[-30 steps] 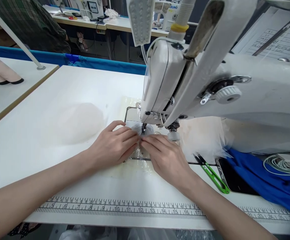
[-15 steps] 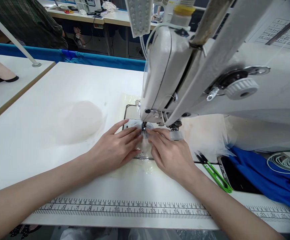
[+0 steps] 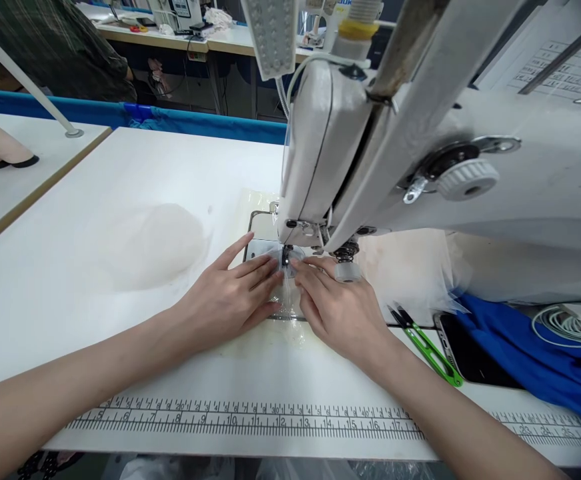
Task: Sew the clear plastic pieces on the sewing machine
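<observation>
My left hand (image 3: pixel 230 293) lies flat on the metal plate of a white sewing machine (image 3: pixel 370 153), fingers stretched toward the needle (image 3: pixel 287 257). Opposite it, my right hand (image 3: pixel 340 307) rests with fingers extended to the needle from the right. Both press a small sheer, see-through piece of fabric (image 3: pixel 285 280) down under the presser foot. The fingertips almost meet at the needle. Neither hand grips anything.
A pale sheer fabric pile (image 3: pixel 155 243) lies left on the white table (image 3: pixel 120 173). Green thread snips (image 3: pixel 427 350), a black phone (image 3: pixel 465 357) and blue cloth (image 3: pixel 535 360) sit at the right. A printed ruler (image 3: pixel 240 420) runs along the front edge. Another person (image 3: pixel 60 47) stands behind.
Both hands have slid forward toward the needle, pushing the sheer piece further under the presser foot. The camera has shifted slightly.
</observation>
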Action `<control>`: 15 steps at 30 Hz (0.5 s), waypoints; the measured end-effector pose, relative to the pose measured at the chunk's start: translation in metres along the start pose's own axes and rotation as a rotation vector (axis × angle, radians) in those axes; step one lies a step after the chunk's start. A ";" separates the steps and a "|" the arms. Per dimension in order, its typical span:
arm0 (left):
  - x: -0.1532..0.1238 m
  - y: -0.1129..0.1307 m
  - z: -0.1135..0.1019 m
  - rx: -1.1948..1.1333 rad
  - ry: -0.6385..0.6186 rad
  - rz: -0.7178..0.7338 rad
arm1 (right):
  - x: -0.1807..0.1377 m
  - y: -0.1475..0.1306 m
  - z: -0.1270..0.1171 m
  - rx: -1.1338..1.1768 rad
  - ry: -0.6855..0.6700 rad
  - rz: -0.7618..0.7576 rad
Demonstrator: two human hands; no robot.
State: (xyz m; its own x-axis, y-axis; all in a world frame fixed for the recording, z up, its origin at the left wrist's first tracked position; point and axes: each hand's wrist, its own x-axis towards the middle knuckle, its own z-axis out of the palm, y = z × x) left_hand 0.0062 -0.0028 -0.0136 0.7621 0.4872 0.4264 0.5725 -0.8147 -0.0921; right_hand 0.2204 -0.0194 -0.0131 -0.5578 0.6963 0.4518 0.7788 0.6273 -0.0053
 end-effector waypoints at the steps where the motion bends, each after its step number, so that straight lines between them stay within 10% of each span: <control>1: 0.000 0.000 0.000 0.002 0.001 0.000 | 0.000 0.000 0.000 -0.001 0.000 -0.002; 15: -0.003 -0.002 -0.001 -0.094 0.012 0.006 | -0.003 -0.001 -0.001 0.010 -0.003 -0.027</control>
State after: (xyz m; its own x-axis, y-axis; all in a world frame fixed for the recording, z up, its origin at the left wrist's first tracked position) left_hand 0.0025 -0.0031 -0.0137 0.7616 0.4785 0.4371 0.5363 -0.8439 -0.0107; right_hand 0.2216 -0.0222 -0.0132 -0.5791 0.6804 0.4491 0.7609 0.6488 -0.0019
